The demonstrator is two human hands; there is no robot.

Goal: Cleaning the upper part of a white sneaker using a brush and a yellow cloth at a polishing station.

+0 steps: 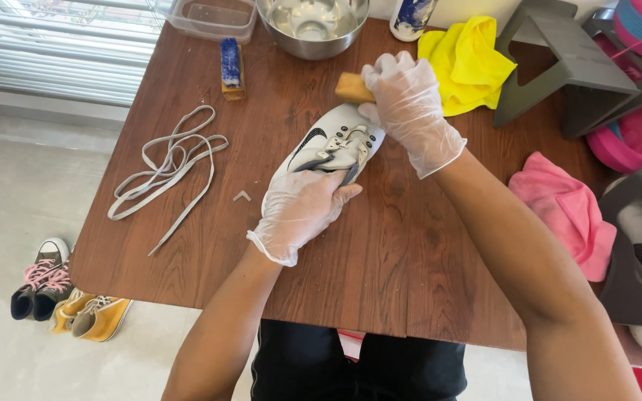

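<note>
Gripping the white laceless sneaker (328,145) with our gloved left hand (302,204), we see its long axis run near-left to far-right. Its toe points far-right. Our gloved right hand (406,104) clasps a tan wooden brush (353,88) on that toe.

Showing a brown wood-grain table (380,267) filling mid-frame. Lying at centre left: loose grey shoelaces (169,167); just right of them, a small pale scrap (241,195). Standing along the upper edge: a clear plastic tub (213,16), a blue-bristled brush (231,68), a steel bowl (312,24). Resting at upper right: a yellow cloth (469,63); sitting at the right edge, a pink cloth (566,208).
</note>
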